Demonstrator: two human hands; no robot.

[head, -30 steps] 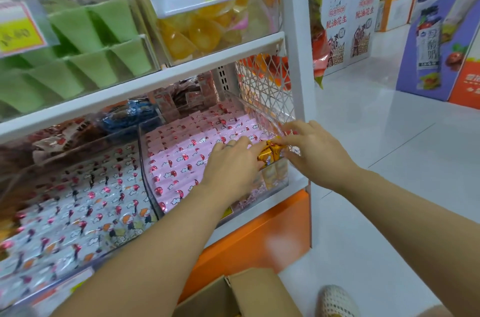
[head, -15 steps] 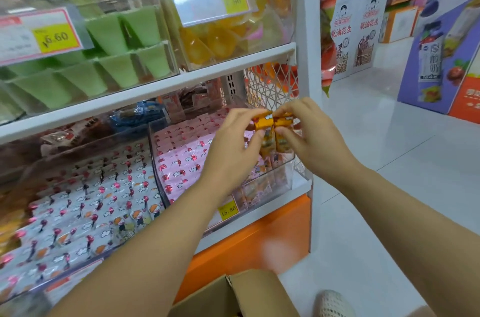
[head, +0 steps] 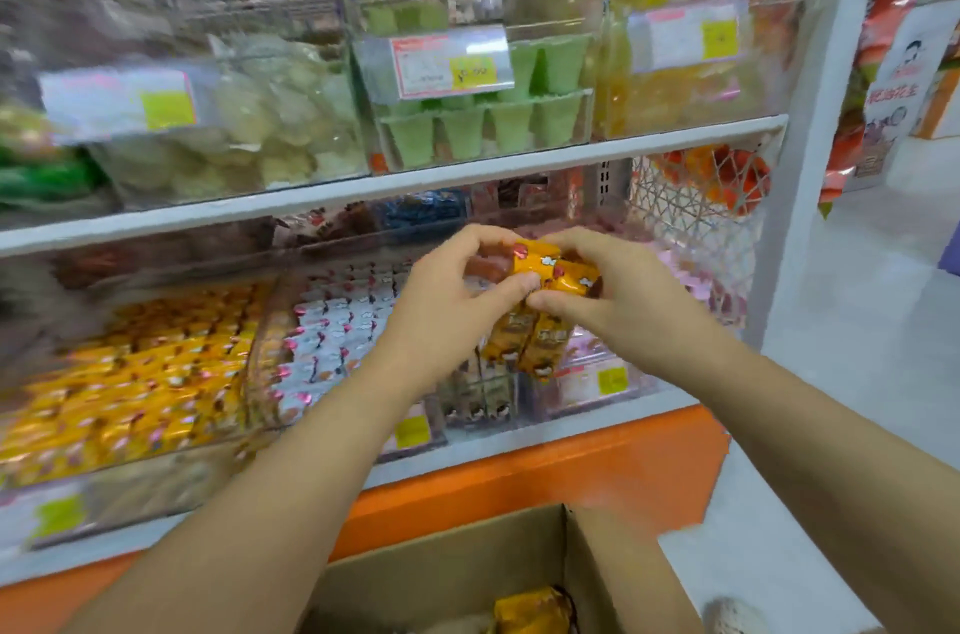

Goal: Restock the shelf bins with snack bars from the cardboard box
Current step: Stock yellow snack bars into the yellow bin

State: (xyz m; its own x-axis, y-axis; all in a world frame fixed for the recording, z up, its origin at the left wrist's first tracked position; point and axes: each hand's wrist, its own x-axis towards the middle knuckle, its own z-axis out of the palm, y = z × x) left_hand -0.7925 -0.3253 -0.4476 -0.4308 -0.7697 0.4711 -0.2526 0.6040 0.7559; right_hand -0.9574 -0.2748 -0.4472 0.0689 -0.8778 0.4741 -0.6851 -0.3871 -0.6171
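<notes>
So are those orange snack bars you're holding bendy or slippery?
Probably stiff: the orange snack bars hang straight below the left hand and right hand. Their shiny wrappers look slippery. Likely light, since a pinch holds several.

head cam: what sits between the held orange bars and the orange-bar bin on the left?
The left hand gripping the bars, then the white-bar bin, right beside the orange bin. Head view, blurred.

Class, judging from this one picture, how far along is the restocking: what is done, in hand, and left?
Done: the left bin looks well stocked. In hand: the left hand and right hand grip a bundle of orange bars. Left: binning them; the cardboard box holds at least one orange pack.
</notes>
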